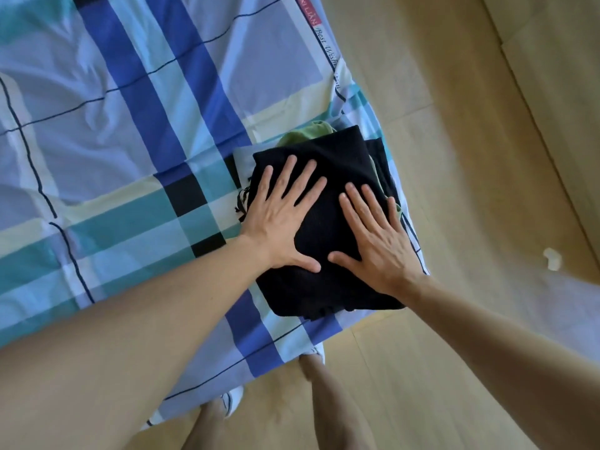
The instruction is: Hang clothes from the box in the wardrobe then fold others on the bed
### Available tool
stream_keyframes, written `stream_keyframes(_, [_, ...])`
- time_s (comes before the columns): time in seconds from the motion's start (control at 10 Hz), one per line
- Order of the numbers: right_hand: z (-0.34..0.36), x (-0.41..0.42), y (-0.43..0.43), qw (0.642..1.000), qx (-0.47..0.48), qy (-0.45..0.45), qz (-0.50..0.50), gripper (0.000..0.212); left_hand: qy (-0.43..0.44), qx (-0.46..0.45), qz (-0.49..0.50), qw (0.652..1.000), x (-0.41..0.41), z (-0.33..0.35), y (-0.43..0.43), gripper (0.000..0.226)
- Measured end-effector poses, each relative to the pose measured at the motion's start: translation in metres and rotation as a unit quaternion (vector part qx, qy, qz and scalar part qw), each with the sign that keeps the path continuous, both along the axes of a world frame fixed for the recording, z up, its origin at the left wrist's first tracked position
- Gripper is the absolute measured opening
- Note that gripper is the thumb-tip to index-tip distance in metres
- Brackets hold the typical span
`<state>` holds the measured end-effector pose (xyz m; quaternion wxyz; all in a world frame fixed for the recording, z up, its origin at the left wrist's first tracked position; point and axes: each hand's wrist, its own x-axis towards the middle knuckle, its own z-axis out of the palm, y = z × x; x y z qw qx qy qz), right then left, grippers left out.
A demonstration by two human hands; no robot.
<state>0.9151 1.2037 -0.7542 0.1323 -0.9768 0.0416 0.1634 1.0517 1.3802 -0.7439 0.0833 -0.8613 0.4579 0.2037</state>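
So both hands are flat on a folded black garment (324,228) sitting near the corner of the bed (113,131). The left hand (285,212) has its fingers spread wide, palm down on the left half of the fabric, thumb pointing in toward the middle. The right hand (373,235) is the same deal on the right half, fingers fanned out and pointing up and a bit left, thumb nearly meeting the left thumb. Neither one is gripping anything, they're just open and pressed on top.

The black piece is on top of a small stack. A green garment (308,133) pokes out from under its far edge, and there's another dark layer (380,157) showing along the right side. Some little black tassels or fringe (242,198) stick out on the left edge by the left hand.

The sheet is a plaid of blue, teal, pale yellow and black squares, a bit wrinkled, with a red label (307,9) near its top edge. Wooden floor (454,141) to the right, with a small white scrap (552,258) lying on it. Bare legs and white shoes (232,401) show at the bottom by the bed edge
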Motion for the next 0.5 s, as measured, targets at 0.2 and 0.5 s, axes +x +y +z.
stream_keyframes(0.2, [-0.006, 0.005, -0.005, 1.000, -0.010, 0.018, 0.008, 0.097, -0.008, 0.040, -0.003, 0.999, 0.002, 0.003, -0.011, 0.149])
stream_keyframes(0.5, [0.075, 0.027, 0.020, 0.999, 0.017, -0.004, -0.051, 0.080, 0.005, -0.065, 0.089, 0.994, -0.016, 0.099, 0.014, 0.100])
